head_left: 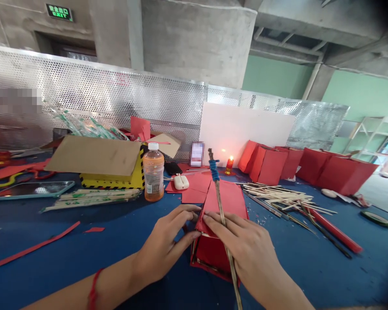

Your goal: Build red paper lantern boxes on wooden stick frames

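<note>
Red and narrow, a paper strip [39, 244] is lying at the left on the blue desk [116, 249]. Rightward, the left hand [171, 237] is pinching the left edge of a red paper box [213, 254], which is sitting near the middle. The box is probably staying light, with thin walls likely denting or tearing under force; its framed edges and corners are seeming the safest holds, its broad sides the weakest. A stick [219, 196] is running far to near across it. The right hand [248, 241] is lying flat on top, fingers extended; whether it is steadying the stick, I cannot tell.
</note>
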The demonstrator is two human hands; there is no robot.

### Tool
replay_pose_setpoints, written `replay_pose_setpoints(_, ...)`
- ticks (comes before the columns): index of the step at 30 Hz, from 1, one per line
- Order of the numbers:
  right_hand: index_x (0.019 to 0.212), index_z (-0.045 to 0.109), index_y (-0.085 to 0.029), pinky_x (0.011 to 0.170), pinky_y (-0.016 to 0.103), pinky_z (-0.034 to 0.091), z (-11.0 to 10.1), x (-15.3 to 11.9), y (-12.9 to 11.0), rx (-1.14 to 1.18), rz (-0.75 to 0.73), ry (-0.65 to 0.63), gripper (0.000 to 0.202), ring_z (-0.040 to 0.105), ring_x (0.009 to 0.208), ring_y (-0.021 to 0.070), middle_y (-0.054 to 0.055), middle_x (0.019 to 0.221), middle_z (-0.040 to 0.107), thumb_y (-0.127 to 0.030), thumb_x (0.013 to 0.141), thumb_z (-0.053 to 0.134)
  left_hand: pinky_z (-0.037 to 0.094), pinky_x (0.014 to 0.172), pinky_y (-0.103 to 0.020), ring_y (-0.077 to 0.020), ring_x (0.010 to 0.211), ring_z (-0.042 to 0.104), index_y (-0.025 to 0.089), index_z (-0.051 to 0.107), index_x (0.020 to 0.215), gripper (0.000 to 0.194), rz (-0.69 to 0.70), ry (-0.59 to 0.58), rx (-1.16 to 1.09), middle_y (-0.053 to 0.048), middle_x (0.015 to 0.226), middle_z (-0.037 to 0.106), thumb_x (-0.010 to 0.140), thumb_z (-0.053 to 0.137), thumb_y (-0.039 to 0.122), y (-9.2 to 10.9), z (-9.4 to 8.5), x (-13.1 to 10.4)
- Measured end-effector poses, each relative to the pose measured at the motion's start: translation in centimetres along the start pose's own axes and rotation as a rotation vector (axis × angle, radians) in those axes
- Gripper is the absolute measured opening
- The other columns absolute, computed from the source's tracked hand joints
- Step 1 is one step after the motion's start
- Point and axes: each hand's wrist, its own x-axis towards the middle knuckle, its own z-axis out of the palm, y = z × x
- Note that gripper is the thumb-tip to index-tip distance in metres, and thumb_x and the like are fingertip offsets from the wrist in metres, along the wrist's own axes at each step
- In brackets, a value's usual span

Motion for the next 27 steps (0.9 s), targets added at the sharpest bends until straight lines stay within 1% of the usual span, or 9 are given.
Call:
replay_pose_setpoints(2,0.12,0.07,-0.013,0.073,0.032,0.063,0.1,0.1,-0.1,0.0,0.004,-0.019,0.044,0.075,0.095,0.0229,0.003,0.112,0.078,0.001,0.091,0.041,0.052,0.086,-0.02,-0.0155,0.11,0.066,0.024,0.061,0.109,0.013,-0.008,-0.002,-0.028,-0.006,0.126,0.067,0.098,0.058,0.019,-0.1,0.1,-0.1)
replay_pose_setpoints(4,0.118,0.071,-0.012,0.073,0.031,0.063,0.3,0.2,-0.1,-0.003,0.008,-0.02,0.04,0.075,0.094,0.0232,0.005,0.108,0.079,0.0,0.092,0.043,0.053,0.087,-0.02,-0.0155,0.109,0.068,0.024,0.062,0.108,0.013,-0.019,0.005,-0.051,-0.006,0.125,0.069,0.097,0.06,0.019,0.0,0.2,-0.1)
replay_pose_setpoints(8,0.118,0.07,-0.012,0.076,0.032,0.063,0.7,0.1,0.0,0.02,0.023,-0.002,0.036,0.075,0.097,0.0232,0.007,0.11,0.079,-0.003,0.094,0.045,0.055,0.084,-0.022,-0.0158,0.095,0.072,0.023,0.066,0.098,0.005,-0.068,0.049,-0.088,-0.006,0.116,0.074,0.095,0.063,0.021,0.3,0.2,0.2)
replay_pose_setpoints(10,0.119,0.069,-0.013,0.078,0.032,0.062,0.8,0.0,0.1,0.038,0.03,0.003,0.036,0.074,0.098,0.0222,0.008,0.112,0.078,-0.004,0.095,0.044,0.057,0.085,-0.024,-0.0179,0.095,0.074,0.022,0.068,0.093,0.002,-0.116,0.076,-0.109,-0.005,0.111,0.077,0.091,0.067,0.021,0.4,0.1,0.3)
replay_pose_setpoints(14,0.118,0.069,-0.015,0.078,0.03,0.062,1.0,0.1,0.0,0.057,0.052,0.001,0.034,0.074,0.096,0.0211,0.008,0.111,0.078,-0.005,0.095,0.046,0.059,0.082,-0.024,-0.0211,0.097,0.076,0.022,0.068,0.084,0.004,-0.202,0.107,-0.172,-0.004,0.103,0.079,0.086,0.072,0.021,0.7,0.1,0.5)
replay_pose_setpoints(20,0.114,0.069,-0.014,0.079,0.027,0.061,1.4,0.4,-0.4,0.052,0.074,0.046,0.033,0.075,0.093,0.0201,0.007,0.106,0.079,-0.003,0.095,0.045,0.06,0.081,-0.023,-0.0193,0.094,0.076,0.023,0.061,0.078,0.011,-0.273,0.14,-0.271,0.0,0.085,0.078,0.084,0.07,0.021,1.0,0.2,0.6)
replay_pose_setpoints(24,0.115,0.069,-0.013,0.079,0.028,0.061,1.5,0.6,-0.4,0.066,0.081,0.027,0.03,0.075,0.094,0.021,0.009,0.106,0.079,-0.004,0.094,0.05,0.06,0.078,-0.022,-0.0188,0.09,0.076,0.023,0.059,0.076,0.014,-0.297,0.153,-0.29,0.001,0.079,0.075,0.082,0.071,0.023,1.1,0.2,0.9)
replay_pose_setpoints(27,0.115,0.068,-0.013,0.078,0.029,0.061,1.5,0.8,-0.4,0.098,0.102,0.016,0.029,0.075,0.093,0.0214,0.008,0.106,0.079,-0.004,0.095,0.049,0.059,0.076,-0.022,-0.019,0.088,0.076,0.022,0.057,0.074,0.016,-0.302,0.168,-0.286,0.001,0.074,0.073,0.083,0.071,0.023,1.0,0.2,1.0)
